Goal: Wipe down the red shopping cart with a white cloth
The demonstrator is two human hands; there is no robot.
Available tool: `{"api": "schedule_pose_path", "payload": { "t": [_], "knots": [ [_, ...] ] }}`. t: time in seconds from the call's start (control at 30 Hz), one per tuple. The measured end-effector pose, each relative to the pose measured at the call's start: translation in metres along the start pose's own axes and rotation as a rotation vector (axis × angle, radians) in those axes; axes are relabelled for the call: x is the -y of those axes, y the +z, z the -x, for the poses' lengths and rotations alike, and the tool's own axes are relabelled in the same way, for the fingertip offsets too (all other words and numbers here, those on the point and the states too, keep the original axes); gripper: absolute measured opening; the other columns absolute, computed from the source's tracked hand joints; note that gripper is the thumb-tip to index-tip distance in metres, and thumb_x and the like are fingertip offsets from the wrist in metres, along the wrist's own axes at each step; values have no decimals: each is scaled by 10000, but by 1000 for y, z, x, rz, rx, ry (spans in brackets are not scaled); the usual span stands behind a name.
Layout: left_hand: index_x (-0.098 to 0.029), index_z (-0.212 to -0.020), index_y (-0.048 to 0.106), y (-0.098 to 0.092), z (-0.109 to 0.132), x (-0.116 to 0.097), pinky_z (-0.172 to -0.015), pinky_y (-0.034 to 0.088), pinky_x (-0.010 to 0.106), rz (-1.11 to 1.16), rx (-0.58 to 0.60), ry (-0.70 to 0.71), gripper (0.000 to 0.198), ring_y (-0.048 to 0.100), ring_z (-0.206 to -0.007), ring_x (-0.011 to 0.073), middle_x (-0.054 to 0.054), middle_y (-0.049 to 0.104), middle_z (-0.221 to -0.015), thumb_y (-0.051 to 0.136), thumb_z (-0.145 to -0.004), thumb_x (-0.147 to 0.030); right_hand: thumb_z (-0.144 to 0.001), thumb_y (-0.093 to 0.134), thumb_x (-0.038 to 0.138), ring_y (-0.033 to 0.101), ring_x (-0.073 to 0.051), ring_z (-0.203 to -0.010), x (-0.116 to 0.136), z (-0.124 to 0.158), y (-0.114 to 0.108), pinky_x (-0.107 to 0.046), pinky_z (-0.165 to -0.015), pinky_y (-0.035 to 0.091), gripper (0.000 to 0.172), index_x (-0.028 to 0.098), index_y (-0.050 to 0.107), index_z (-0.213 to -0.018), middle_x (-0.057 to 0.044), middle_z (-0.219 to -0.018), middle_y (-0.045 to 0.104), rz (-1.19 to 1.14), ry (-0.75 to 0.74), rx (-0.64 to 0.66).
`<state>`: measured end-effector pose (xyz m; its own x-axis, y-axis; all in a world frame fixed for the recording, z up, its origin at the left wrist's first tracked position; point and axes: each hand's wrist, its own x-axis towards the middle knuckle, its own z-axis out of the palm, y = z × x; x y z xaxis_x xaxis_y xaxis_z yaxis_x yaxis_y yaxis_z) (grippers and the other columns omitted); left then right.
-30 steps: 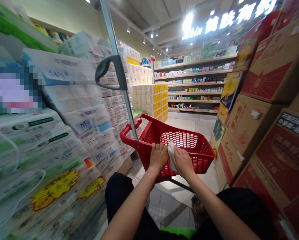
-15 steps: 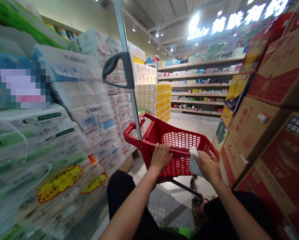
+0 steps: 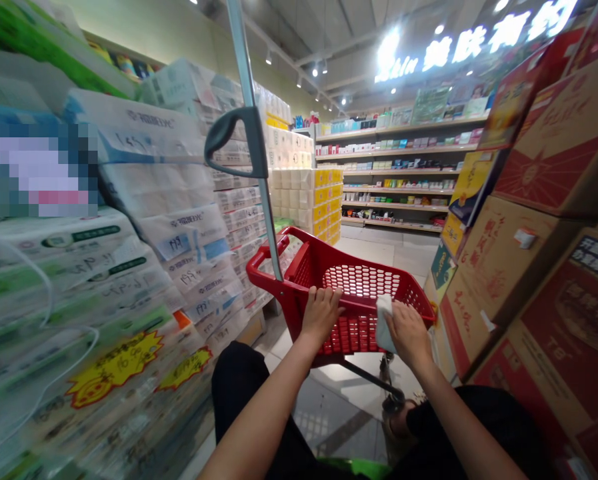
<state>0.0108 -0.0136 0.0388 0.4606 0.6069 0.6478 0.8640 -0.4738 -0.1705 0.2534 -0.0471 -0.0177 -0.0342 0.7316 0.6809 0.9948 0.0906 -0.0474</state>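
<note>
In front of me stands a red wheeled shopping basket with slotted sides. My left hand is closed over its near rim, fingers hooked over the top edge. Farther right along the same rim, my right hand presses a white cloth against the plastic. The cloth hangs down the basket's outer side, and part of it is hidden under the fingers. A metal pole with a dark grey handle rises at the basket's left end.
Stacked tissue packs line the left, with a white cable hanging over them. Cardboard boxes are piled close on the right. Shelves of goods stand at the back. A caster wheel touches the tiled floor near my foot.
My right hand and the cloth have shifted slightly left along the rim. The left hand keeps its hold, and the basket has hardly moved.
</note>
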Motion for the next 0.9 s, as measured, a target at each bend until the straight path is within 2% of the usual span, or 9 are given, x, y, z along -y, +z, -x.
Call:
{"api": "schedule_pose_path", "payload": {
  "t": [0.13,0.23,0.33,0.4,0.57,0.67,0.77,0.9],
  "knots": [
    [-190,-1312,431,-1,-1,0,-1040,345,466,15,11,-9,421,526,-1030,249,96,579,-1113,503,-920,-324,-991,292,374,503,-221,-1170,64,-25,2,-382,-1063,297,400,159,538,-1222,-118,-1221,608,-132,-156,30],
    [-189,-1320,429,-4,1,4,-1109,297,445,41,-4,30,401,489,-1173,227,90,548,-1238,429,-919,-178,-995,282,361,533,-221,-1063,92,-37,5,-376,-974,350,358,180,551,-1147,-107,-1120,630,-185,-166,57],
    [-197,-1335,421,-7,11,15,-1176,223,432,77,-40,105,444,356,-1341,214,70,432,-1411,439,-895,-140,-997,283,381,539,-214,-980,92,-43,5,-352,-891,365,337,196,546,-1097,-86,-1047,635,-203,-172,94],
    [-222,-1331,430,-8,22,27,-1187,208,443,92,-79,95,439,334,-1363,218,65,417,-1425,475,-897,-177,-998,276,393,537,-210,-951,87,-46,5,-341,-860,356,335,203,545,-1063,-78,-1019,635,-206,-175,110],
    [-228,-1266,456,-12,41,74,-1158,224,518,81,-258,-114,387,440,-1264,257,110,520,-1254,547,-903,-328,-998,246,431,541,-210,-889,81,-53,4,-331,-809,330,381,200,550,-1003,-69,-945,639,-202,-164,143],
    [-167,-1264,403,-21,34,106,-1125,252,558,85,-368,-181,523,418,-1271,303,166,489,-1254,612,-857,-419,-997,229,440,543,-214,-887,83,-55,6,-332,-799,319,410,193,556,-1013,-74,-926,642,-210,-164,138],
    [-145,-1277,340,-32,21,129,-1106,271,570,106,-372,-142,673,372,-1309,333,206,429,-1314,655,-802,-503,-996,224,445,538,-214,-890,84,-55,6,-331,-805,313,422,192,561,-1004,-76,-926,643,-222,-164,133],
    [-171,-1284,345,-40,12,136,-1075,313,549,91,-271,-71,659,422,-1249,325,165,477,-1246,634,-809,-525,-995,228,448,535,-213,-910,81,-54,6,-328,-813,317,419,193,560,-1014,-76,-954,645,-228,-165,155]
  ]
}}
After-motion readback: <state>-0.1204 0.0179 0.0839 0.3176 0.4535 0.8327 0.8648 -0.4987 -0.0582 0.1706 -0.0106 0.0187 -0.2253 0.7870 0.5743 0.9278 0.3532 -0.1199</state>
